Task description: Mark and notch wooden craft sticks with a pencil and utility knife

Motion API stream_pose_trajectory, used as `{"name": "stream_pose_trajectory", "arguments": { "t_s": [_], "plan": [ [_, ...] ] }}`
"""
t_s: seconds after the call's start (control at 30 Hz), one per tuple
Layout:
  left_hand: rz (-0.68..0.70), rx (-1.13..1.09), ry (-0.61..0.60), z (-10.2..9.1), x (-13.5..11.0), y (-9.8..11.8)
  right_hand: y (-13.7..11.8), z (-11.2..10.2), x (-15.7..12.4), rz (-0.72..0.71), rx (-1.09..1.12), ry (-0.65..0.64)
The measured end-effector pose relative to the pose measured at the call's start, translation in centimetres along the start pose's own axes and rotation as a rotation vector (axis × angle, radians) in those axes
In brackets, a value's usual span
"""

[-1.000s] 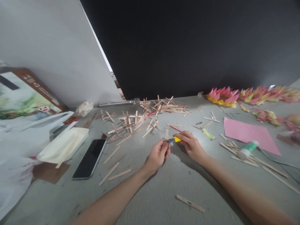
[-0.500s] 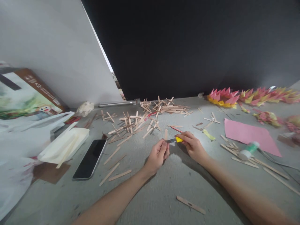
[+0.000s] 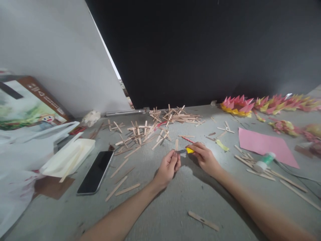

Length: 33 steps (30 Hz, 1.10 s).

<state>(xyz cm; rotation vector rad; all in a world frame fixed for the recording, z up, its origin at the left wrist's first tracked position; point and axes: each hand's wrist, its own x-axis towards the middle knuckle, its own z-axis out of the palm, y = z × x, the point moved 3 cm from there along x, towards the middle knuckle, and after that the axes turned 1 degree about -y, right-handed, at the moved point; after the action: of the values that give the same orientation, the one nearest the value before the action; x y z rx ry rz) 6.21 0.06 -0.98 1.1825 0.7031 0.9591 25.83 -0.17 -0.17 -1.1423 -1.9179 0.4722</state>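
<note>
Pinched upright in my left hand point(image 3: 168, 167) is a wooden craft stick point(image 3: 177, 144), its top end showing above the fingers. My right hand point(image 3: 203, 157) grips a yellow utility knife point(image 3: 190, 150), whose grey blade points left and meets the stick beside my left fingertips. Whether the blade has cut into the wood cannot be made out. Just behind the knife lies a thin red striped stick point(image 3: 187, 139). Toward the front of the table rests a craft stick with a slot in its middle point(image 3: 203, 220).
A heap of craft sticks point(image 3: 185, 117), some joined in crosses, lies at the back. On the left are a phone point(image 3: 95, 172), a white tray point(image 3: 87, 144) and a plastic bag point(image 3: 15, 187). Pink paper point(image 3: 267, 147), a glue stick point(image 3: 264, 162) and paper crowns point(image 3: 237, 106) lie right.
The view has shifted very slightly. Both hands keep their hold, with the blade still against the stick.
</note>
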Motion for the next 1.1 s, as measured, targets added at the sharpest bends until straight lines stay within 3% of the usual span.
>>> {"name": "stream_pose_trajectory", "arguments": {
  "t_s": [0.6, 0.8, 0.97, 1.1],
  "plan": [
    [0.007, 0.070, -0.007, -0.03, -0.09, 0.17, -0.39, 0.00, 0.04, -0.018, -0.016, -0.020],
    [0.007, 0.023, -0.004, 0.07, -0.06, 0.19, -0.58, 0.10, 0.19, -0.027, -0.007, -0.016],
    [-0.059, -0.102, -0.079, 0.25, 0.09, -0.02, -0.64, 0.11, 0.29, -0.021, -0.001, -0.040],
    [-0.040, -0.040, -0.071, 0.17, 0.12, 0.01, -0.53, 0.10, 0.18, -0.020, -0.003, -0.051]
  ]
}}
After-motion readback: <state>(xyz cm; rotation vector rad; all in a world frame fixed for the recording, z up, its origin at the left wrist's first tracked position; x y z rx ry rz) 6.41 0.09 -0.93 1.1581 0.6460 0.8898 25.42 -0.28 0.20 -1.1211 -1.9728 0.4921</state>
